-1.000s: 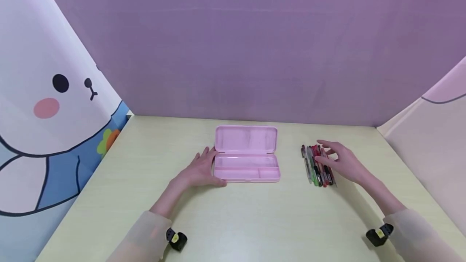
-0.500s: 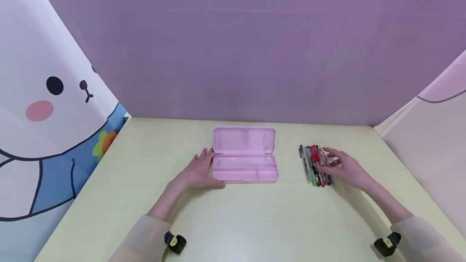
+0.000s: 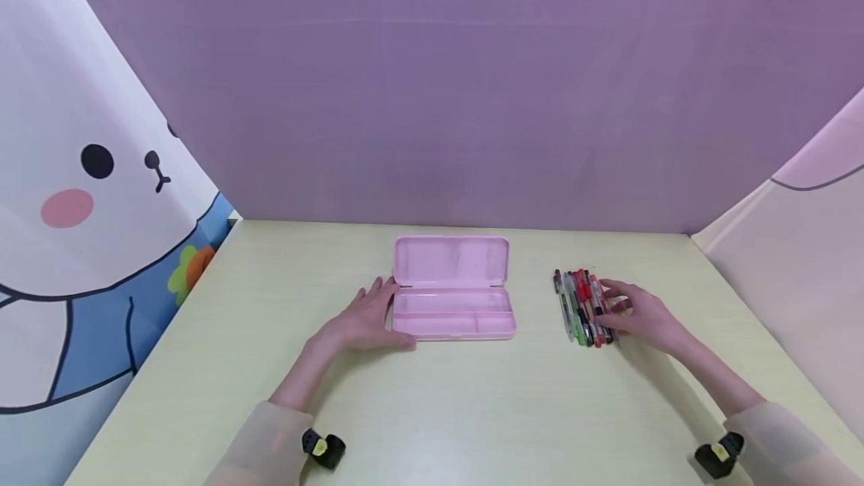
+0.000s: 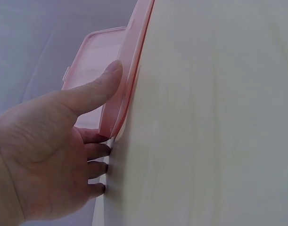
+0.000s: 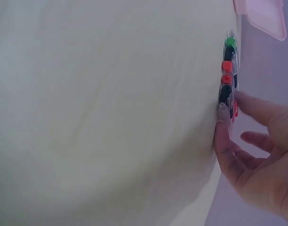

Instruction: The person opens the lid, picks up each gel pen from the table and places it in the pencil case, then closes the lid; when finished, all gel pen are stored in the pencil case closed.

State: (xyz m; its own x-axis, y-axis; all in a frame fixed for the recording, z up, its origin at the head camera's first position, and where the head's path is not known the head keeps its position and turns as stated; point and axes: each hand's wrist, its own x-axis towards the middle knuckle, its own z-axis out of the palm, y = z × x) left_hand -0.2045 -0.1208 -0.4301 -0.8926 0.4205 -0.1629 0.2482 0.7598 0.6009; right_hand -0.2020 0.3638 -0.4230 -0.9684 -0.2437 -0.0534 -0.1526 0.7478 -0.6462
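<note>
A pink pencil case (image 3: 452, 313) lies with its lid (image 3: 451, 259) folded back. My left hand (image 3: 364, 321) holds its left end. In the left wrist view, the thumb (image 4: 99, 92) presses the front wall of the case and the other fingers bend around the corner. Several pens (image 3: 580, 306) with red, green and black parts lie side by side to the right of the case. My right hand (image 3: 644, 317) pinches at the right end of that row. The right wrist view has its fingertips (image 5: 222, 115) on the outermost pen, whose body is partly hidden.
A pale wooden table (image 3: 472, 411) carries everything. Behind it rises a purple backdrop (image 3: 439, 96). A cartoon-print cloth (image 3: 40, 261) hangs at the left, and a pale cloth (image 3: 803, 276) borders the right side.
My right hand has come down from over the row of pens to its right end, and its fingers have closed in there. My left hand stays at the case. The view has shifted slightly.
</note>
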